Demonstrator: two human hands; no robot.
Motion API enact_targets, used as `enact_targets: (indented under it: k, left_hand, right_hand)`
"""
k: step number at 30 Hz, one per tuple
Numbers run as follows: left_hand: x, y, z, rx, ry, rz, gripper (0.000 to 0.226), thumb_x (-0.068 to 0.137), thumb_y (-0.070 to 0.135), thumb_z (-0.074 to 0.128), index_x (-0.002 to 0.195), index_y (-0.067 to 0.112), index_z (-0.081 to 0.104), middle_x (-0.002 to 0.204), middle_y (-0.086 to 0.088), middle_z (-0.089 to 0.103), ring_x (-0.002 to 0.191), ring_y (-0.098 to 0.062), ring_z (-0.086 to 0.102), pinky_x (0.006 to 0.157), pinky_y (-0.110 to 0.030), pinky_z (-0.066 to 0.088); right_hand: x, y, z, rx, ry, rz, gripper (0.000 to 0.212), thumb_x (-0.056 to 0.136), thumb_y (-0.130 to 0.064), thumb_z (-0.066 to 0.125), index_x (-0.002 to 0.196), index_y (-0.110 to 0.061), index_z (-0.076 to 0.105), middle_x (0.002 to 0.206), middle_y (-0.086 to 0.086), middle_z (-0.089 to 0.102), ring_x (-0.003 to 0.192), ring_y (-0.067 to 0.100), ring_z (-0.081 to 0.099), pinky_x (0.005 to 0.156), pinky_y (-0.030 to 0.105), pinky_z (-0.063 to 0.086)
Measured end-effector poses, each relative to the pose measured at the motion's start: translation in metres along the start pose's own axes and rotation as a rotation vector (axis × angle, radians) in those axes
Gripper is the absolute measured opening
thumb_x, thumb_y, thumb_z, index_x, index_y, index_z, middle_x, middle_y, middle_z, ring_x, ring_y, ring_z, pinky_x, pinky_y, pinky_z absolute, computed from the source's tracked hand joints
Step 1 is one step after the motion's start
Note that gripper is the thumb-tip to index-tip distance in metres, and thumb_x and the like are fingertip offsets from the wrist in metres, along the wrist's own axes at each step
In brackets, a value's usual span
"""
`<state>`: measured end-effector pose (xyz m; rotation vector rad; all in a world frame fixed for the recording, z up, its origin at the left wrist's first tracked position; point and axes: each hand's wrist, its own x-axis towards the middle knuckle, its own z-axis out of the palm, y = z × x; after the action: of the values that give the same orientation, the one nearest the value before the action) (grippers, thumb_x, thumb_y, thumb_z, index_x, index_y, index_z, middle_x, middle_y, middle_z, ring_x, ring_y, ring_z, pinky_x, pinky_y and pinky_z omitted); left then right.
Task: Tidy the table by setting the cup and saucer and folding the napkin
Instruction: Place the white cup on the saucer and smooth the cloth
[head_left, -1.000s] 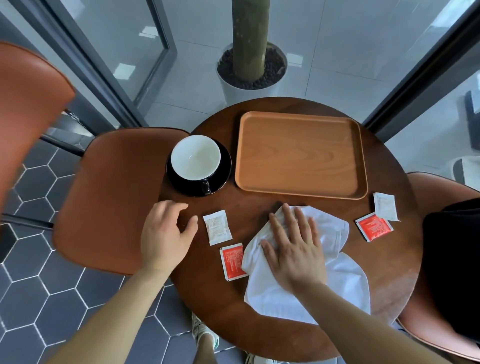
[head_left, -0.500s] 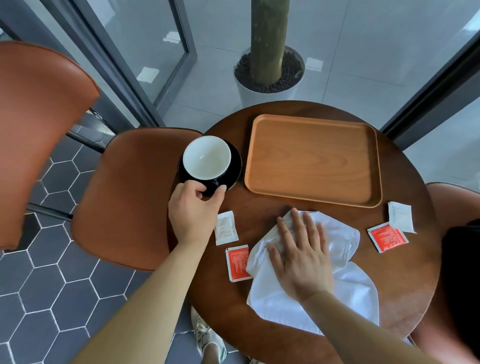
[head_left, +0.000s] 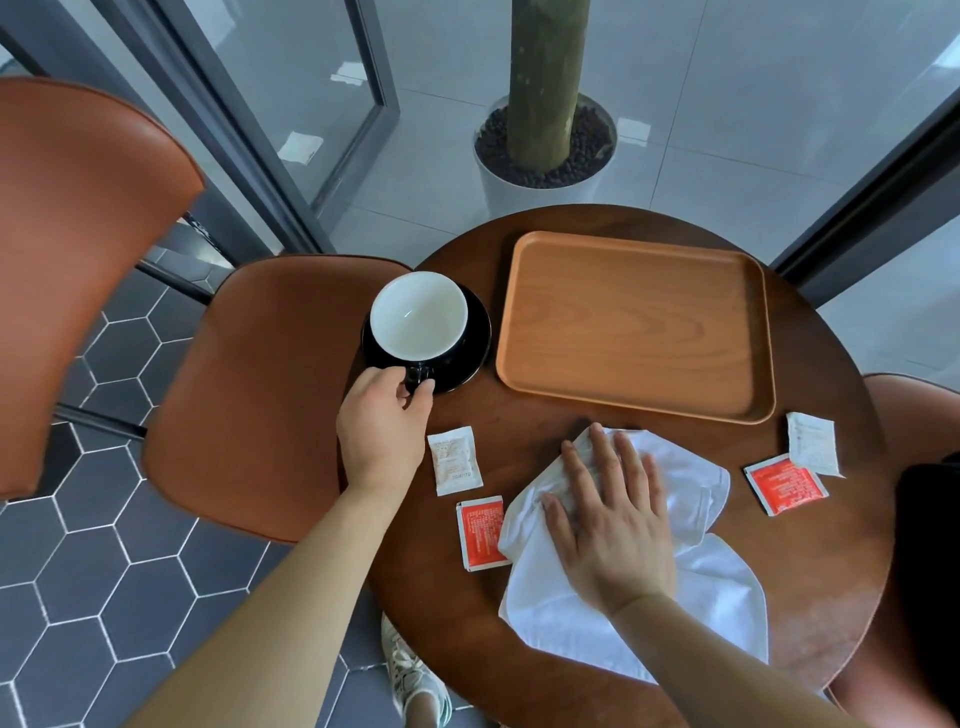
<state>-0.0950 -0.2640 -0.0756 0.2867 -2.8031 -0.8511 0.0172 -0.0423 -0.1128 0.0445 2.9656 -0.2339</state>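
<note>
A cup (head_left: 420, 317), white inside and black outside, stands on a black saucer (head_left: 475, 343) at the left edge of the round wooden table (head_left: 530, 426). My left hand (head_left: 382, 421) pinches the cup's black handle between thumb and fingers. A crumpled white napkin (head_left: 691, 525) lies near the table's front. My right hand (head_left: 613, 514) lies flat on the napkin with straight, spread fingers.
An empty wooden tray (head_left: 636, 322) sits at the back of the table. White sachets (head_left: 456, 460) (head_left: 813, 442) and red sachets (head_left: 480, 531) (head_left: 784, 482) lie around the napkin. Orange chairs (head_left: 249, 395) stand at the left and right. A potted trunk (head_left: 545, 145) is behind.
My left hand has moved from the table's front edge up to the cup and taken hold of its handle. My right hand has stayed flat on the napkin.
</note>
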Motion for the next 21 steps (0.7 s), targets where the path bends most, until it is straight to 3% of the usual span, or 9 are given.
enact_targets:
  k: [6, 11, 18, 21]
  left_hand:
    - [0.007, -0.012, -0.008, 0.011, -0.031, 0.071, 0.021, 0.093, 0.023, 0.07, 0.087, 0.003, 0.069, 0.078, -0.004, 0.059, 0.068, -0.022, 0.055, 0.06, -0.039, 0.05]
    - [0.01, -0.022, -0.011, 0.02, -0.032, 0.104, 0.023, 0.094, 0.021, 0.069, 0.106, 0.001, 0.071, 0.088, -0.006, 0.064, 0.073, -0.016, 0.054, 0.064, -0.03, 0.043]
    - [0.016, -0.029, -0.015, 0.015, -0.027, 0.112, 0.024, 0.093, 0.02, 0.07, 0.106, 0.0, 0.071, 0.087, -0.009, 0.063, 0.074, -0.025, 0.059, 0.066, -0.043, 0.054]
    - [0.014, -0.029, -0.015, -0.019, -0.019, 0.095, 0.03, 0.093, 0.021, 0.071, 0.116, 0.003, 0.071, 0.091, -0.008, 0.065, 0.078, -0.022, 0.06, 0.071, -0.041, 0.055]
  right_hand:
    - [-0.001, -0.002, 0.0, 0.009, 0.01, -0.005, 0.068, 0.101, -0.064, 0.015, 0.153, -0.027, 0.036, 0.165, 0.007, 0.024, 0.154, 0.031, 0.017, 0.122, 0.055, 0.018]
    - [0.0, -0.001, 0.0, -0.001, 0.019, 0.002, 0.066, 0.101, -0.063, 0.018, 0.153, -0.027, 0.037, 0.165, 0.007, 0.025, 0.153, 0.031, 0.017, 0.122, 0.055, 0.018]
    - [0.0, 0.0, 0.003, -0.01, 0.028, 0.002, 0.065, 0.101, -0.062, 0.02, 0.153, -0.028, 0.037, 0.165, 0.006, 0.025, 0.153, 0.031, 0.016, 0.123, 0.054, 0.017]
    - [-0.001, 0.0, 0.004, -0.01, 0.027, 0.004, 0.065, 0.101, -0.063, 0.02, 0.153, -0.028, 0.036, 0.165, 0.006, 0.025, 0.154, 0.031, 0.016, 0.123, 0.054, 0.017]
